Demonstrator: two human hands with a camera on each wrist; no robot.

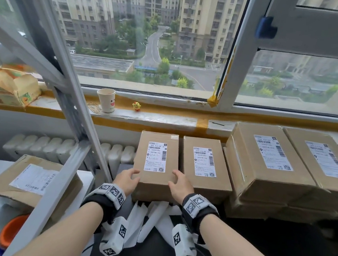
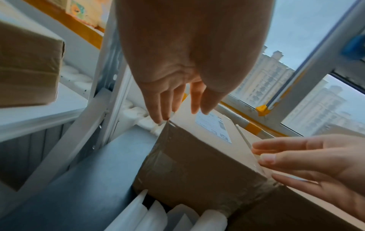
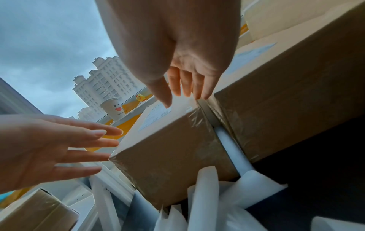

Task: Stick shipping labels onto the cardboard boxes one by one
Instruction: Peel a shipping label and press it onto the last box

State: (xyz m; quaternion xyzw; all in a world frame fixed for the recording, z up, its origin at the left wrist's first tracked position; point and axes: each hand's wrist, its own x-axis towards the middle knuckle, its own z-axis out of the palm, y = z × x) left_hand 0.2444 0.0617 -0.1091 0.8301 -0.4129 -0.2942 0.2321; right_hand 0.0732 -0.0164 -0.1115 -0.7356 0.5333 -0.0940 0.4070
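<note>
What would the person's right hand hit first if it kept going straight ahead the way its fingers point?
Probably the white shipping label on the brown cardboard box: the right hand lies on the box's near right corner, fingers pointing away over its top. Beyond, the windowsill.

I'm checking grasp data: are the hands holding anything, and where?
Nothing is gripped. The left hand and right hand lie with straight fingers at the labelled box's near top corners.
</note>
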